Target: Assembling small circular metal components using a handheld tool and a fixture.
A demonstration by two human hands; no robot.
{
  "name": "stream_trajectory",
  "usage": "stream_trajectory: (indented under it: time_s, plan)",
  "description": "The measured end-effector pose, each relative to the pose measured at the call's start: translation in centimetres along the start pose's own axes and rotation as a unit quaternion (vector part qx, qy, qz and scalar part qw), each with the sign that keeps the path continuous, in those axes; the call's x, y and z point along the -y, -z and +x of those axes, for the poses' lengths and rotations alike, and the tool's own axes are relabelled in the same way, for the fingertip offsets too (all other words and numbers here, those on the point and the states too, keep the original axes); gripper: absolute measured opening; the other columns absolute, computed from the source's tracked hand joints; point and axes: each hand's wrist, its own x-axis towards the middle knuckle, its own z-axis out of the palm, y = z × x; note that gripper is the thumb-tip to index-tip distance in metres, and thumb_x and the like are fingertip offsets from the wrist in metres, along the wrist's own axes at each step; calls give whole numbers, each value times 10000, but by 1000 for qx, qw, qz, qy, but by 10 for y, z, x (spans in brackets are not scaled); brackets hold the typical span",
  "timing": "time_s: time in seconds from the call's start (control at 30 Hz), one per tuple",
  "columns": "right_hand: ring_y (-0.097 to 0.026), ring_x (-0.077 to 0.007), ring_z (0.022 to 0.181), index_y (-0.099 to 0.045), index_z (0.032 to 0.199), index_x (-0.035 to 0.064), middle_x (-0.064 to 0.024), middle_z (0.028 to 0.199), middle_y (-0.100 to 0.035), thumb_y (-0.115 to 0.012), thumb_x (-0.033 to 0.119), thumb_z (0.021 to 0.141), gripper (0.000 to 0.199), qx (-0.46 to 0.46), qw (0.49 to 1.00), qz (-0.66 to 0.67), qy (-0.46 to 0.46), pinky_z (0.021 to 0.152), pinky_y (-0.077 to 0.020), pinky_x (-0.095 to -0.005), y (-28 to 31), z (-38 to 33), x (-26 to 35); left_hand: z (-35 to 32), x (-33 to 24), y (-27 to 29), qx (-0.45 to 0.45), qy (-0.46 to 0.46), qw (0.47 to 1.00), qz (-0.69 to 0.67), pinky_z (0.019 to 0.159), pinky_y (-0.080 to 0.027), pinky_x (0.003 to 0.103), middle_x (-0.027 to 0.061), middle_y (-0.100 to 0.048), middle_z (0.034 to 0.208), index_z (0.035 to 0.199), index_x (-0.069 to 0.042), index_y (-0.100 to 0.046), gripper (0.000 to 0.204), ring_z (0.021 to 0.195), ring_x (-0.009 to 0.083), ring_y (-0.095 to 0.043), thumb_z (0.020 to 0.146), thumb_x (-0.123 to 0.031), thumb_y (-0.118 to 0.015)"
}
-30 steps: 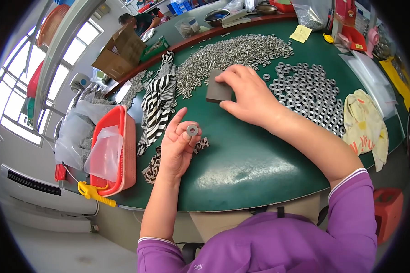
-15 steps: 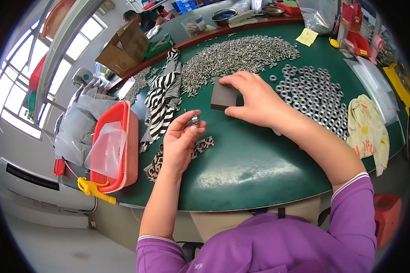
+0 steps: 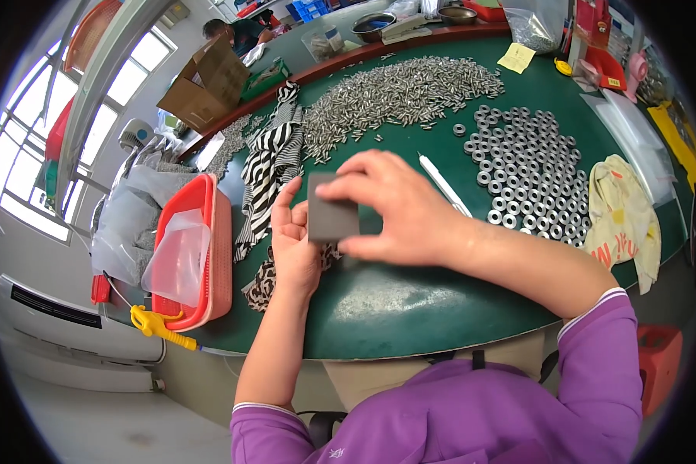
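Observation:
My right hand (image 3: 402, 205) grips a dark grey rectangular block (image 3: 333, 216), thumb at its near edge and fingers over its far side. Right behind the block is my left hand (image 3: 294, 251), palm turned up and fingers curled. The small metal ring it pinched a moment ago is hidden by the block. A white pen-like tool with a thin tip (image 3: 444, 184) lies on the green table right of my right hand. Farther right many metal rings (image 3: 530, 174) are spread in one layer. A heap of small metal pins (image 3: 402, 93) covers the far middle.
At left stand a red basket (image 3: 222, 259) with a plastic bag and a yellow air gun (image 3: 161, 323). Striped cloth (image 3: 264, 166) and leopard-print cloth (image 3: 261, 284) lie near my left hand. A pale yellow cloth (image 3: 621, 216) hangs over the right edge. A person (image 3: 243, 32) is beyond a cardboard box (image 3: 205, 87).
My right hand has brought the block left and nearer, up to my left hand. The block now covers the ring, and the white tool has come into sight.

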Motion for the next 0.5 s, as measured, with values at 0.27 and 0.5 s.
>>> stream_trajectory:
  time_s: [0.27,0.5]
  plan:
    - [-499,-309,1013,-577,1093,106,-143,1059,-509,-747,214,604,529,-19,1000,14,8,884,-418,-392,-3,-1,-2,-2,-1,-8,-15,-19,999,25,799,-492,271,109,-542,1124,1376,-82,-242,607,922,171,-576,878,-163,-580]
    - [-505,-293,1012,-581,1100,104,-129,1068,-513,-759,222,611,533,-39,999,14,-17,878,-424,-392,-1,-4,-8,1,4,-1,14,-35,999,-22,810,-493,303,123,-600,1040,1377,-19,-158,757,870,179,-604,802,-52,-650]
